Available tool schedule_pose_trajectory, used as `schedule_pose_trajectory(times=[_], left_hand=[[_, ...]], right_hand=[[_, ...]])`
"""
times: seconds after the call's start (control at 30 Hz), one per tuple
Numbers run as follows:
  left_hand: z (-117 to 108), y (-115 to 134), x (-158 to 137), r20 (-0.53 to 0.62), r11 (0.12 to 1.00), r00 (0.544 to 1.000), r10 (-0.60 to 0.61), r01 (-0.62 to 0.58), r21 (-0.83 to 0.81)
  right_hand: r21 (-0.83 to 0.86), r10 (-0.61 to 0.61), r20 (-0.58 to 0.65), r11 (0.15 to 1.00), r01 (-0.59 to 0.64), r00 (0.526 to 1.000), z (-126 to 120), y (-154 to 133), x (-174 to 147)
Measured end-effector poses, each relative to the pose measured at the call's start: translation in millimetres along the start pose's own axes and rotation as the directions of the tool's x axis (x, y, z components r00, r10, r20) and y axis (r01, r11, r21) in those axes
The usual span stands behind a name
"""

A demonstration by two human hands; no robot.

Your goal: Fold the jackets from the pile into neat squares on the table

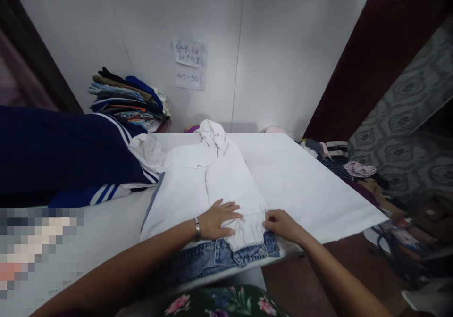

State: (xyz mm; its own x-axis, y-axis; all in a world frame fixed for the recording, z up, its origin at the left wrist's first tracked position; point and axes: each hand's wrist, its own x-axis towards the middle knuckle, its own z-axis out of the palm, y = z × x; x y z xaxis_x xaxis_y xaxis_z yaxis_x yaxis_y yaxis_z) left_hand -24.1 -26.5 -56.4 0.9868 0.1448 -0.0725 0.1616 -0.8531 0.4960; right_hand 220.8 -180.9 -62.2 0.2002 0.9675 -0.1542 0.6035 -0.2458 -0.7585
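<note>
A white jacket (pixel 184 194) with a blue denim hem (pixel 198 260) lies on the white table (pixel 300 185). One of its sleeves (pixel 233 180) is folded down across the body, and its gathered cuff rests near the denim hem. My left hand (pixel 217 220) lies flat on that sleeve with the fingers spread. At the right side of the cuff, my right hand (pixel 281 225) is closed, its thumb and fingers pinching the jacket's edge. The other sleeve (pixel 148 152) sticks out to the left in a crumpled bunch.
Navy garments with white stripes (pixel 67 152) cover the left side. Behind them stands a tall stack of folded clothes (pixel 125 100). Paper notes (pixel 191 64) hang on the wall. More clothes (pixel 339 161) lie beyond the table's right edge.
</note>
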Motion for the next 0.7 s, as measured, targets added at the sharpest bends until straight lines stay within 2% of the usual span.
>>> schedule_pose_trajectory(times=[0.1, 0.13, 0.2, 0.3, 0.43, 0.6, 0.7], left_hand=[[2, 9, -12, -0.072, 0.998, 0.995, -0.065, 0.065, -0.001], [3, 14, -17, -0.101, 0.998, 0.992, -0.07, 0.07, 0.0], [8, 25, -26, -0.152, 0.999, 0.987, -0.042, 0.044, 0.01], [23, 41, -35, -0.152, 0.999, 0.988, 0.028, -0.022, 0.04], [39, 55, -32, -0.101, 0.996, 0.995, 0.004, 0.005, 0.087], [39, 62, -23, -0.007, 0.991, 0.996, -0.085, 0.085, 0.1], [38, 60, -24, -0.018, 0.993, 0.997, -0.076, 0.077, 0.093]], right_hand=[[0.15, 0.127, -0.135, 0.983, -0.106, 0.983, -12, 5, 8], [0.207, 0.196, -0.143, 0.964, -0.164, 0.97, -15, 5, 10], [0.318, 0.29, -0.054, 0.912, -0.259, 0.955, -17, 3, 11], [0.442, 0.226, 0.122, 0.859, -0.257, 0.966, -12, -2, 9], [0.542, 0.118, 0.221, 0.81, -0.223, 0.968, -3, -6, 2], [0.65, 0.096, 0.177, 0.736, -0.19, 0.979, 7, -7, -2], [0.622, 0.086, 0.178, 0.762, -0.18, 0.98, 8, -3, -1]])
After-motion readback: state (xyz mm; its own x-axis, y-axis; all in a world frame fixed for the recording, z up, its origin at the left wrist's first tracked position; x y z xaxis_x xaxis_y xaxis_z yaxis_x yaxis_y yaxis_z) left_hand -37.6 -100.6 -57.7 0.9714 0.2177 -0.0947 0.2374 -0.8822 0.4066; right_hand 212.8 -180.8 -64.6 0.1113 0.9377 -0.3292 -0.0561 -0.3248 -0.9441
